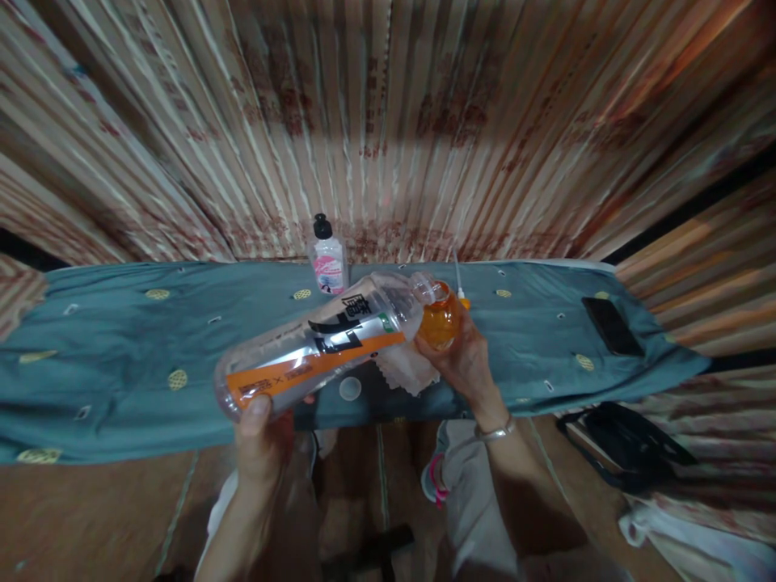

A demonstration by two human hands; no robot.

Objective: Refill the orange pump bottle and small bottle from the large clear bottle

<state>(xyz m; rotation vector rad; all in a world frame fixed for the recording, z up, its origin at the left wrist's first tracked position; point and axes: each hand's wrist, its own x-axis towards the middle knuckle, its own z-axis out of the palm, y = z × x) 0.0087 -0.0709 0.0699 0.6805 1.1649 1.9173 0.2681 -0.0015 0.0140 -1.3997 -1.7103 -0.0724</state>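
My left hand [265, 440] is closed round the base end of a large clear plastic bottle [303, 343] with an orange and silver label. The bottle lies tilted in the air, its neck at the right and slightly higher. My right hand [464, 356] grips a small translucent orange bottle [440, 319], whose top meets the large bottle's mouth. Whether liquid passes between them I cannot tell. Below the large bottle's neck, a whitish crumpled sheet [409, 368] lies on the table, with a small round white cap [350, 389] left of it.
A teal patterned cloth [121, 339] covers the long table. At its back stands a clear bottle with a black cap and pink label [329, 267]. A thin white tube with an orange base [459, 287] lies behind my right hand. A black phone [612, 326] rests rightward; a black bag [627, 444] is beyond the front edge.
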